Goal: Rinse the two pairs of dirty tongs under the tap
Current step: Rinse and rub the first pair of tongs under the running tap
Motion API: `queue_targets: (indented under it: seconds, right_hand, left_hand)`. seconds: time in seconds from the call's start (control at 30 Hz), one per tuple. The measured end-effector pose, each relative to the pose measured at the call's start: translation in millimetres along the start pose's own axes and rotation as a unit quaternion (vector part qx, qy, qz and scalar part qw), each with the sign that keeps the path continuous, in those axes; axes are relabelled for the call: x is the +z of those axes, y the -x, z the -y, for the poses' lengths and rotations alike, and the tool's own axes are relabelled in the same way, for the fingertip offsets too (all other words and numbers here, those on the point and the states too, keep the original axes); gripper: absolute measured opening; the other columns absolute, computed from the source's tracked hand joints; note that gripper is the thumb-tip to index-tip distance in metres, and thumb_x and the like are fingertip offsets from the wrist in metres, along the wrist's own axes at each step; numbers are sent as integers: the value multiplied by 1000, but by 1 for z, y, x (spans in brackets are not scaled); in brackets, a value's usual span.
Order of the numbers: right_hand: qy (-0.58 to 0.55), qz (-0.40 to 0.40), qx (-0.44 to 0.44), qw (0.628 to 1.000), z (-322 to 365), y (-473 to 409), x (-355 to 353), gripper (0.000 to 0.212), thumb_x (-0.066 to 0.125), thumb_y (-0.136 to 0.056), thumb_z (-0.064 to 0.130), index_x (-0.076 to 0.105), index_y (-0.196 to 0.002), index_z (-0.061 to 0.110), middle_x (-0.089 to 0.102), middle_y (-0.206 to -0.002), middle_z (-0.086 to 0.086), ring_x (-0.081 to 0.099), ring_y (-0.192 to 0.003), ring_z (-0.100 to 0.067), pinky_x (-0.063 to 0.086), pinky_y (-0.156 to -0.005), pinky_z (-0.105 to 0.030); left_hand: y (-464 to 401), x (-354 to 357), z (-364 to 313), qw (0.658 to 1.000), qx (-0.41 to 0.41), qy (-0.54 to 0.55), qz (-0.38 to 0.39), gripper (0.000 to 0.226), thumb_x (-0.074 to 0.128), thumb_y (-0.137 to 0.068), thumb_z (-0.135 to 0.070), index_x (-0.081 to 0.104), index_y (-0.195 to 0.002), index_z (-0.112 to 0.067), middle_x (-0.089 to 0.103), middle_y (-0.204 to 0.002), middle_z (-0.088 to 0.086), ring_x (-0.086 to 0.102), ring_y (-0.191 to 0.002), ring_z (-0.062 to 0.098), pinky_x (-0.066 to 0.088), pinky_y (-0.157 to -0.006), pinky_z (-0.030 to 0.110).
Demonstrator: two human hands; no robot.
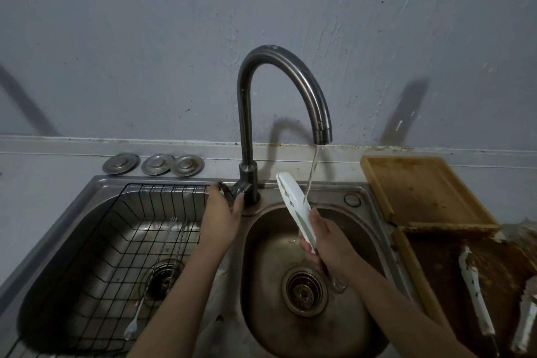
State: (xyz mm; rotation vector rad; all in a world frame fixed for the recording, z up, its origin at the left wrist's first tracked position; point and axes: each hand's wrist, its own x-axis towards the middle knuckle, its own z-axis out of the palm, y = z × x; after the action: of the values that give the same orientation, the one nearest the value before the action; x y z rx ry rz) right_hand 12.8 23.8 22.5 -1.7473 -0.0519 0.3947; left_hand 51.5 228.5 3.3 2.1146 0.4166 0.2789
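My right hand (328,244) grips a pair of white tongs (293,200) by the lower end, holding them tilted up over the small right basin (261,285). A thin stream of water (312,171) falls from the tap spout (322,134) onto the tongs' upper part. My left hand (222,208) is curled round the tap lever (229,192) at the base of the tap. A second pair of white tongs (476,296), smeared with brown, lies on a dirty wooden tray (406,256) at the right.
The large left basin (58,241) holds a black wire rack (116,212) with a fork and a spoon in it. Three metal plugs (154,164) sit on the counter behind. A wooden board (421,186) lies at the back right. Another utensil (526,320) rests at the far right.
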Motion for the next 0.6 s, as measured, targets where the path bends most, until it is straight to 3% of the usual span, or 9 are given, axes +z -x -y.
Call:
queue_targets:
  seconds: [0.1,0.2,0.3,0.4,0.47,0.53,0.6]
  right_hand:
    - [-33,12,7,999,5,1,-1,53,24,-96,49,51,-77,7,47,-51,1,36,-37,-10,34,-39,-24]
    - [-39,9,21,999,3,3,-4,54,25,-95,50,52,-75,8,47,-50,2,37,-37,-10,35,-40,-24]
    - [34,-35,24,999,1,3,-9,52,25,-96,49,54,-72,13,50,-51,2,42,-38,-9,37,-41,-24]
    - [118,-116,-39,985,3,5,-15,43,28,-97,40,53,-70,17,51,-55,0,45,-43,-9,38,-41,-17]
    - [204,-181,-123,954,2,5,-20,35,33,-98,32,52,-72,18,52,-58,2,49,-50,-9,39,-46,-14]
    - [331,-151,-116,924,-8,1,-26,32,33,-97,35,55,-85,15,61,-73,-1,59,-65,-16,45,-59,-25]
    - [489,-28,6,872,-24,-5,-30,37,31,-96,41,56,-98,14,65,-96,-7,63,-85,-25,43,-68,-33]
  left_hand:
    - [-12,7,-15,998,-19,-53,-27,24,44,-95,-27,38,-106,-6,63,-102,20,62,-94,39,46,-75,41]
    - [-14,12,-25,991,-42,-116,-44,20,39,-96,-20,36,-108,-4,64,-104,22,63,-94,39,43,-71,40]
    - [-20,13,-33,983,-37,-178,-35,18,41,-94,-13,36,-110,-4,66,-104,19,65,-94,36,46,-72,40]
    - [-25,15,-34,976,-29,-215,-23,23,39,-92,-9,34,-114,-3,65,-107,19,65,-97,35,50,-75,41]
    - [-23,16,-33,977,-28,-209,-27,22,38,-93,-10,34,-114,-3,65,-108,19,65,-99,36,48,-76,41]
    - [-23,16,-32,979,-25,-200,-32,19,39,-94,-11,34,-111,-4,65,-107,20,65,-97,36,47,-74,40]
    - [-22,16,-31,981,-26,-192,-33,19,41,-93,-12,34,-109,-4,65,-105,19,66,-95,35,49,-73,41]
